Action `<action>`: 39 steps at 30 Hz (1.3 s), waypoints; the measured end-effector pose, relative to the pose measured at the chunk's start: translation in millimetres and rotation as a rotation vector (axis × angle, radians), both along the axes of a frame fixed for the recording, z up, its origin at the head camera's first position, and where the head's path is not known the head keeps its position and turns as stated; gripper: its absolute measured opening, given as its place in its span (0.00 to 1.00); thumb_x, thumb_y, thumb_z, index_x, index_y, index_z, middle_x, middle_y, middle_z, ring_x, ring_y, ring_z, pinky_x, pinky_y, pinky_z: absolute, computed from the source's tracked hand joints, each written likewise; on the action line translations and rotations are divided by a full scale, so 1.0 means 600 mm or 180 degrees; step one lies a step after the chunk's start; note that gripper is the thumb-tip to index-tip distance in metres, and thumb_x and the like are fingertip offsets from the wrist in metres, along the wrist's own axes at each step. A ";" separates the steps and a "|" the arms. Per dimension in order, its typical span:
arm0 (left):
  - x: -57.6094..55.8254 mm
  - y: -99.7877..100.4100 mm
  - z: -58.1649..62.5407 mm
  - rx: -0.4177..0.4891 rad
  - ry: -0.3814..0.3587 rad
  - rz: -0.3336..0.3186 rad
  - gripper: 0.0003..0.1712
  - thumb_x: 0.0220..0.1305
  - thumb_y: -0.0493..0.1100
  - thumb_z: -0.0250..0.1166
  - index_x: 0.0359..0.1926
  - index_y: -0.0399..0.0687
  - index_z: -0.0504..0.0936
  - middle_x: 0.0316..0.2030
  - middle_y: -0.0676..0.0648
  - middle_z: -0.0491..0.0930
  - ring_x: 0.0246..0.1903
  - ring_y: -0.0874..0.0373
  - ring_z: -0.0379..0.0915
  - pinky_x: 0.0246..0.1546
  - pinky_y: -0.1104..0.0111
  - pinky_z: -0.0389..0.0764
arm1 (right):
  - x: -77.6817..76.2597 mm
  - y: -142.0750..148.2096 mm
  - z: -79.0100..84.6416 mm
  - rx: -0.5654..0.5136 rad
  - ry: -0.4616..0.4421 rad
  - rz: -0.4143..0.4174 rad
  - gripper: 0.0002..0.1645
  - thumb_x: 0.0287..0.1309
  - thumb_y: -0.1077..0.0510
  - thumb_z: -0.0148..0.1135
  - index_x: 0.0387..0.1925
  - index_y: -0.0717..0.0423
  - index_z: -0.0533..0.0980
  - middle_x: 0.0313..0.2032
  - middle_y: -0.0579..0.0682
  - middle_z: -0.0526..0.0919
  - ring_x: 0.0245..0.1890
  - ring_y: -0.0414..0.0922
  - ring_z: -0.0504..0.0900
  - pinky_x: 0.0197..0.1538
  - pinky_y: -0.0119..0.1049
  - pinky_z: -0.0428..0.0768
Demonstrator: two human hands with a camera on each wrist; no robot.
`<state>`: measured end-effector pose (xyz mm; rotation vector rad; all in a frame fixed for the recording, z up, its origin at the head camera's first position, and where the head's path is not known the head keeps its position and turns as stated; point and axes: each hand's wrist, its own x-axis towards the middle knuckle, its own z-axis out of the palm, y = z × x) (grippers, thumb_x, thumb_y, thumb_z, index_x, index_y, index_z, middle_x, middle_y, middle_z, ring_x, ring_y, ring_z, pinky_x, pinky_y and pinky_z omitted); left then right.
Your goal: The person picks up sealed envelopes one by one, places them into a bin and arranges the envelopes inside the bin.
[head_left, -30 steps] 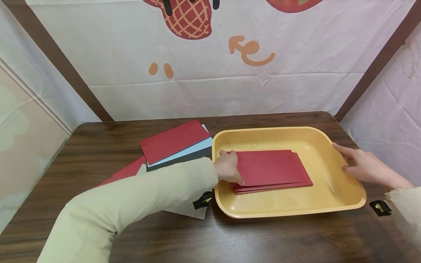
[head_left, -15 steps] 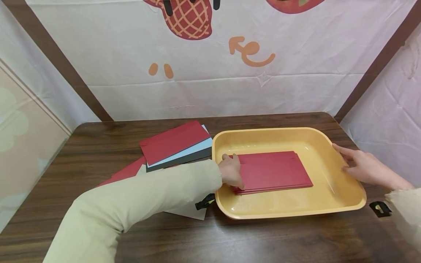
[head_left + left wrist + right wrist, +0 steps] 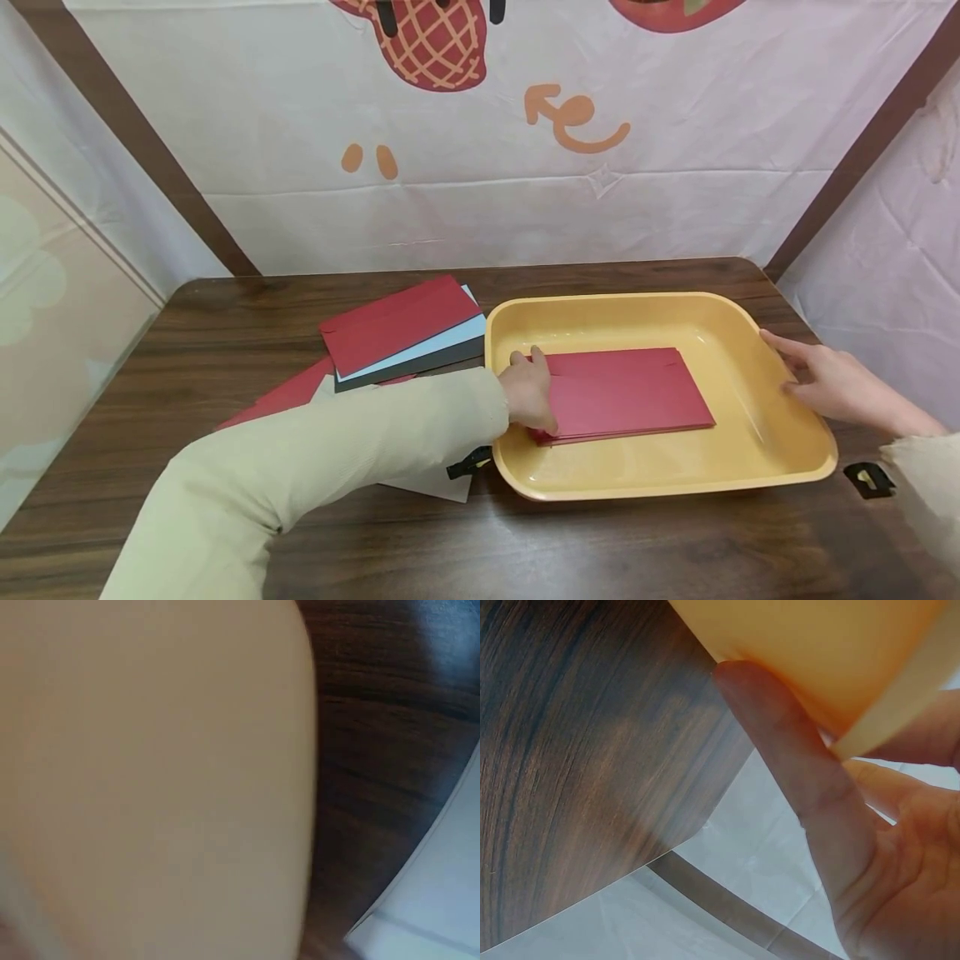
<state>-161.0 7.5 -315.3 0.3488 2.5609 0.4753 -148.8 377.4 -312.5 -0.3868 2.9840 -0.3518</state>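
A yellow plastic tray (image 3: 738,375) sits on the right side of the table, holding a stack of red envelopes (image 3: 626,392). Spread across the left end of that stack, my left hand (image 3: 527,396) grips it, fingers at the far edge and thumb at the near edge; the end itself is hidden beneath the hand. My right hand (image 3: 832,379) holds the tray's right rim. From the right wrist, one digit lies against the outside of the tray (image 3: 817,652) and others are past the rim. The tray's wall (image 3: 165,780) fills most of the left wrist view.
Left of the tray lies an overlapping pile: a red envelope (image 3: 401,321), a light blue one (image 3: 427,343) and a black one (image 3: 435,360). More red envelopes (image 3: 285,392) and a whitish one (image 3: 431,486) are partly under my left sleeve. A printed cloth (image 3: 480,217) hangs behind the table.
The red envelopes in the tray have become more evenly lined up. My left hand has shifted slightly right and nearer. The right hand keeps its place on the rim.
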 end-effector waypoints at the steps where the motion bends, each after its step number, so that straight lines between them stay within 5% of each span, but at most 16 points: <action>1: 0.000 -0.004 0.004 0.0033 0.0025 -0.0011 0.63 0.43 0.48 0.76 0.73 0.38 0.46 0.57 0.35 0.63 0.38 0.53 0.72 0.42 0.66 0.80 | 0.000 0.000 0.000 -0.0007 -0.0017 0.0002 0.42 0.48 0.66 0.62 0.66 0.72 0.59 0.33 0.58 0.82 0.22 0.40 0.69 0.27 0.33 0.66; 7: -0.007 -0.057 0.041 0.0698 0.0155 0.0160 0.46 0.59 0.49 0.67 0.70 0.36 0.54 0.63 0.36 0.62 0.47 0.53 0.76 0.46 0.65 0.78 | -0.001 0.000 -0.001 -0.0010 -0.0059 -0.0036 0.42 0.48 0.66 0.61 0.66 0.72 0.58 0.34 0.59 0.82 0.23 0.41 0.69 0.27 0.33 0.66; 12: -0.019 -0.123 0.045 0.1350 0.0479 0.0637 0.25 0.64 0.44 0.62 0.59 0.37 0.69 0.51 0.38 0.70 0.25 0.58 0.82 0.45 0.66 0.77 | -0.003 -0.001 0.001 0.0007 -0.0047 -0.0036 0.42 0.48 0.66 0.61 0.66 0.72 0.59 0.33 0.58 0.82 0.22 0.41 0.68 0.27 0.34 0.66; 15: -0.025 -0.166 0.037 0.1419 0.0538 0.0869 0.21 0.66 0.44 0.59 0.55 0.37 0.71 0.51 0.38 0.72 0.26 0.55 0.84 0.52 0.60 0.75 | -0.003 -0.001 0.001 0.0018 -0.0032 -0.0021 0.42 0.48 0.66 0.61 0.66 0.73 0.59 0.34 0.59 0.82 0.23 0.41 0.69 0.27 0.34 0.66; 20: -0.031 -0.234 0.013 0.1173 0.0522 0.1119 0.22 0.68 0.45 0.57 0.56 0.35 0.70 0.53 0.35 0.72 0.35 0.49 0.83 0.47 0.57 0.77 | -0.003 0.000 0.001 0.0003 -0.0126 -0.0095 0.43 0.49 0.66 0.60 0.67 0.73 0.57 0.35 0.63 0.82 0.21 0.42 0.68 0.26 0.34 0.65; 25: -0.037 -0.287 -0.010 0.0721 0.0673 0.1295 0.31 0.66 0.51 0.58 0.58 0.30 0.67 0.53 0.31 0.67 0.49 0.41 0.70 0.47 0.53 0.75 | -0.002 0.001 0.001 0.0019 -0.0091 -0.0080 0.43 0.49 0.66 0.60 0.66 0.73 0.57 0.35 0.63 0.82 0.22 0.42 0.69 0.26 0.34 0.66; 31: -0.051 -0.333 -0.027 0.0129 0.0735 0.1499 0.57 0.59 0.68 0.57 0.62 0.17 0.51 0.50 0.25 0.57 0.47 0.33 0.64 0.43 0.49 0.75 | -0.003 -0.001 0.001 0.0015 -0.0098 -0.0076 0.43 0.49 0.66 0.60 0.66 0.73 0.57 0.35 0.62 0.82 0.22 0.42 0.70 0.26 0.34 0.66; 39: -0.064 -0.366 -0.040 -0.0185 0.0531 0.1655 0.60 0.52 0.74 0.58 0.55 0.20 0.52 0.44 0.27 0.58 0.44 0.36 0.61 0.35 0.54 0.72 | 0.000 -0.003 0.001 0.0007 -0.0060 -0.0066 0.43 0.48 0.66 0.61 0.66 0.72 0.58 0.33 0.60 0.81 0.23 0.42 0.69 0.27 0.34 0.67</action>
